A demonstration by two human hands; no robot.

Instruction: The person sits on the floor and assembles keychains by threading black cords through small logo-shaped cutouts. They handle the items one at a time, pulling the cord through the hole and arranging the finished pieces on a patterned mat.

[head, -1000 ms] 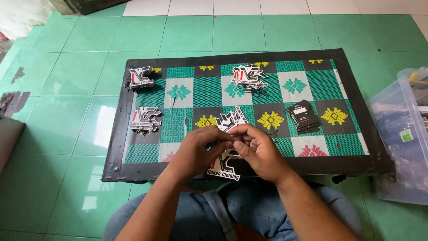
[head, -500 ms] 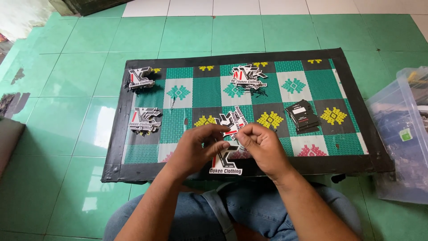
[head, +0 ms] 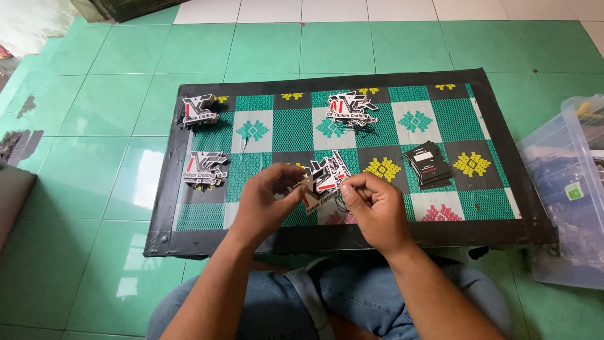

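My left hand (head: 267,200) and my right hand (head: 372,204) meet over the near edge of a low table covered with a green patterned mat (head: 286,126). Together they pinch a die-cut black, white and red paper tag (head: 324,179), the left hand at its left edge, the right hand at its lower right. A thin dark string hangs below the tag by my right fingers. More tags of the same kind lie in piles at the far left (head: 199,111), the left middle (head: 205,167) and the far middle (head: 352,109).
A stack of black cards (head: 428,165) lies on the mat's right side. A clear plastic bin (head: 572,189) stands on the green tiled floor to the right. My knees in blue jeans (head: 327,302) sit below the table's near edge.
The tag has come up from hanging low between my hands to sit higher and tilted. My hands have drawn slightly apart around it.
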